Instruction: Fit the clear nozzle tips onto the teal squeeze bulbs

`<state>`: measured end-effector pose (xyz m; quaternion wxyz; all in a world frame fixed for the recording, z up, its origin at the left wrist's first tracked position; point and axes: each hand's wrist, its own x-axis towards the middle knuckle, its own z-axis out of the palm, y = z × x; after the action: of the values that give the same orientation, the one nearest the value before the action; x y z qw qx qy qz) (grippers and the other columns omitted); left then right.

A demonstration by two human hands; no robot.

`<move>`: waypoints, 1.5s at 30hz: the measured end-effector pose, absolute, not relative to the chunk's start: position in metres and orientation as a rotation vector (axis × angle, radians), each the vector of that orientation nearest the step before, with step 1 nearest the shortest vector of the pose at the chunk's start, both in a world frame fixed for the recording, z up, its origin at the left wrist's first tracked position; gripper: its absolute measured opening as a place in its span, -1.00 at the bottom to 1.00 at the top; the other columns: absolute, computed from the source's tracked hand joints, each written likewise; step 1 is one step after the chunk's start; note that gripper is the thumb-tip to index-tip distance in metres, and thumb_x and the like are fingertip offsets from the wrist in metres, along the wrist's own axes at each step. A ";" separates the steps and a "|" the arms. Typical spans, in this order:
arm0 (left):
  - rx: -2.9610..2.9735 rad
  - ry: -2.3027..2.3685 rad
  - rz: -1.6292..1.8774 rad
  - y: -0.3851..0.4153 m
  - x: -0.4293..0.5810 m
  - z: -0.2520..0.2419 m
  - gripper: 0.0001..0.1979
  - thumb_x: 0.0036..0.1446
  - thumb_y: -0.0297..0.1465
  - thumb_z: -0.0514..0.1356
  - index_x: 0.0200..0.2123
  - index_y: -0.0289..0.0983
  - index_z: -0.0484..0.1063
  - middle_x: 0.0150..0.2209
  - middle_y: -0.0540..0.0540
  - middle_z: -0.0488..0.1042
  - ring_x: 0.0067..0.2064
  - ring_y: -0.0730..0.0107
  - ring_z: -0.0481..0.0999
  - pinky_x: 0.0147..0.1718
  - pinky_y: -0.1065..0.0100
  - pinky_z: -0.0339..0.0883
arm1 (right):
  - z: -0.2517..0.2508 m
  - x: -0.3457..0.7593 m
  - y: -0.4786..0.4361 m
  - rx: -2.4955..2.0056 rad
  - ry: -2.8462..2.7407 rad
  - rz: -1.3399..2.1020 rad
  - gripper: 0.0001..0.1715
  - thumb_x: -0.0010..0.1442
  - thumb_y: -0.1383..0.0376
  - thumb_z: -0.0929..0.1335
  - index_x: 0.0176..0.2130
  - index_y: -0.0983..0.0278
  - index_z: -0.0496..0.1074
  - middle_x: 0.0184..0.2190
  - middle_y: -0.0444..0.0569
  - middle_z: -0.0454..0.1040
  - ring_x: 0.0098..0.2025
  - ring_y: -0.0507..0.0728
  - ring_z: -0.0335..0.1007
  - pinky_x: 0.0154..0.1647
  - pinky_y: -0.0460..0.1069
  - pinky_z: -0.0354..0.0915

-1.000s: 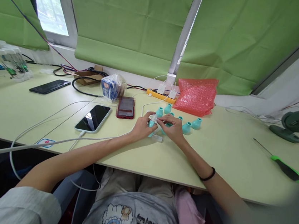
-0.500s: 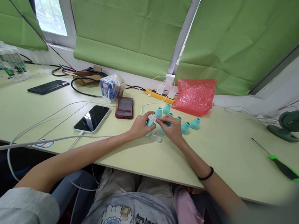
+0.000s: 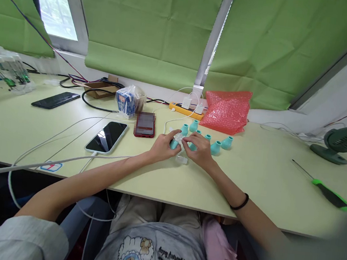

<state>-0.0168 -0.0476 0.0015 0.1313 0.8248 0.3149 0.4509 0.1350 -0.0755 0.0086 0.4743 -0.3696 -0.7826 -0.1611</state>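
My left hand [image 3: 163,145] and my right hand [image 3: 200,149] meet over the pale green table [image 3: 249,176], fingers pinched together. Between them they hold a small teal piece [image 3: 175,143] with a clear plastic part [image 3: 179,137] on it. Another clear piece [image 3: 181,159] lies on the table just below the hands. Several teal cone-shaped pieces [image 3: 222,144] stand in a loose group behind and to the right of my right hand.
A phone on a white cable [image 3: 106,136] and a red phone [image 3: 145,124] lie left of the hands. A red bubble-wrap bag [image 3: 227,110], a yellow power strip [image 3: 185,110] and a blue carton in plastic [image 3: 128,98] sit behind. A green-handled screwdriver [image 3: 326,192] and a fan [image 3: 343,143] are at the right.
The hands have stayed together on the teal piece; the fingers have shifted a little and the piece has turned slightly. Nothing else on the table has moved.
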 end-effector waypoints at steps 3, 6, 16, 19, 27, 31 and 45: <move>2.404 0.926 1.305 -0.047 -0.016 0.002 -0.55 -0.17 -0.42 0.10 -0.10 -0.35 0.29 -0.66 0.09 0.27 -0.64 0.55 0.21 -0.54 0.52 0.13 | 0.008 0.135 -0.075 -0.902 -1.917 -0.445 -0.90 0.02 0.38 0.28 -0.48 0.28 0.38 -0.58 -0.06 0.41 -0.49 0.07 0.26 -0.47 -0.04 0.24; 2.397 0.945 1.298 -0.047 -0.015 0.004 -0.55 -0.15 -0.41 0.11 -0.10 -0.33 0.28 -0.65 0.09 0.28 -0.63 0.55 0.22 -0.54 0.53 0.12 | 0.008 0.135 -0.074 -0.912 -1.908 -0.476 -0.90 0.03 0.37 0.27 -0.48 0.28 0.36 -0.58 -0.05 0.41 -0.48 0.07 0.26 -0.48 -0.04 0.24; 2.320 0.995 1.242 -0.049 -0.013 0.009 -0.61 -0.11 -0.35 0.13 -0.14 -0.33 0.32 -0.63 0.06 0.33 -0.60 0.54 0.26 -0.56 0.54 0.09 | 0.008 0.134 -0.073 -0.987 -1.895 -0.472 -0.90 0.02 0.36 0.26 -0.49 0.23 0.34 -0.57 -0.08 0.41 -0.48 0.08 0.27 -0.45 -0.02 0.25; 2.282 1.012 1.227 -0.049 -0.013 0.010 -0.61 -0.11 -0.36 0.13 -0.14 -0.34 0.33 -0.64 0.06 0.33 -0.62 0.54 0.25 -0.58 0.54 0.08 | 0.008 0.134 -0.073 -0.995 -1.899 -0.465 -0.90 0.01 0.37 0.26 -0.51 0.24 0.33 -0.59 -0.09 0.40 -0.48 0.08 0.26 -0.46 -0.02 0.24; 2.175 1.071 1.210 -0.048 -0.013 0.012 -0.61 -0.15 -0.36 0.13 -0.17 -0.34 0.36 -0.68 0.09 0.25 -0.65 0.55 0.18 -0.59 0.53 0.08 | 0.007 0.131 -0.074 -1.007 -1.886 -0.470 -0.90 0.00 0.40 0.26 -0.50 0.25 0.33 -0.58 -0.07 0.41 -0.48 0.08 0.25 -0.46 -0.03 0.22; 2.126 1.107 1.181 -0.045 -0.012 0.011 -0.61 -0.14 -0.34 0.12 -0.19 -0.37 0.38 -0.68 0.08 0.24 -0.65 0.56 0.16 -0.61 0.52 0.07 | 0.005 0.130 -0.073 -1.028 -1.871 -0.476 -0.90 0.00 0.40 0.26 -0.51 0.26 0.34 -0.59 -0.06 0.40 -0.48 0.09 0.25 -0.46 -0.02 0.21; 2.144 1.064 1.111 -0.043 -0.014 0.011 -0.59 -0.18 -0.38 0.13 -0.17 -0.35 0.37 -0.70 0.09 0.22 -0.65 0.56 0.15 -0.63 0.52 0.02 | 0.002 0.132 -0.071 -1.040 -1.864 -0.389 -0.72 0.02 0.35 0.28 -0.19 0.27 0.33 -0.40 -0.02 0.45 -0.32 0.14 0.30 -0.28 0.06 0.25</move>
<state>-0.0140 -0.0434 0.0113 0.2486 0.7870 0.3907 0.4078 0.1318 -0.0706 0.0021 0.4673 -0.4237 -0.7596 -0.1586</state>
